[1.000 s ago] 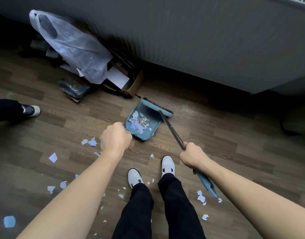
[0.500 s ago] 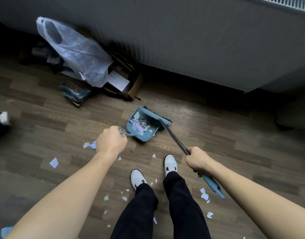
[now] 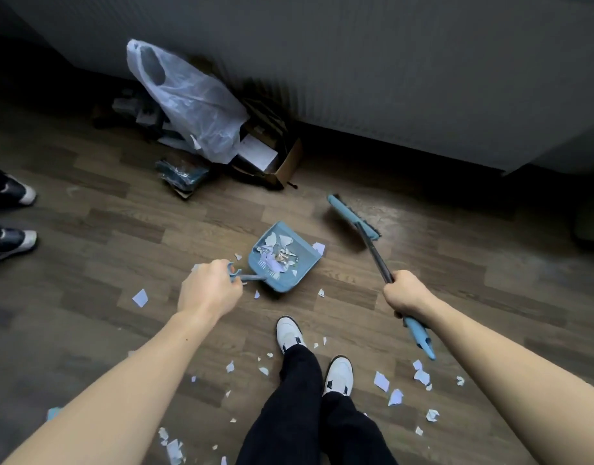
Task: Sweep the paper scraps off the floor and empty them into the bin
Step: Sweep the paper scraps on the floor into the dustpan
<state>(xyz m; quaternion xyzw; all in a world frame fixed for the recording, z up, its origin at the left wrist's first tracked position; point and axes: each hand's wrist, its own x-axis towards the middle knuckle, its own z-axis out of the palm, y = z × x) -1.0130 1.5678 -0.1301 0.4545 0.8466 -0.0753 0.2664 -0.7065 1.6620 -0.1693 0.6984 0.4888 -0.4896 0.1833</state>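
My left hand [image 3: 209, 289] grips the handle of a blue dustpan [image 3: 300, 263], which lies on the wooden floor and holds several paper scraps [image 3: 278, 253]. My right hand [image 3: 407, 293] grips the dark shaft of a blue broom; its brush head [image 3: 352, 217] is out to the right of the pan, apart from it. Loose white scraps lie on the floor around my feet, with a cluster [image 3: 419, 377] at lower right and one bigger piece [image 3: 140, 297] at left. A clear plastic bag [image 3: 191, 99] stands open by the wall.
A cardboard box [image 3: 282, 166] with papers and dark clutter sits beside the bag against the grey wall. Another person's two shoes [image 3: 15, 223] stand at the left edge. My own white shoes [image 3: 290, 333] are just below the dustpan.
The broom head has swung away from the dustpan's mouth to the right. The dustpan stays on the floor in my left hand. The view has shifted left.
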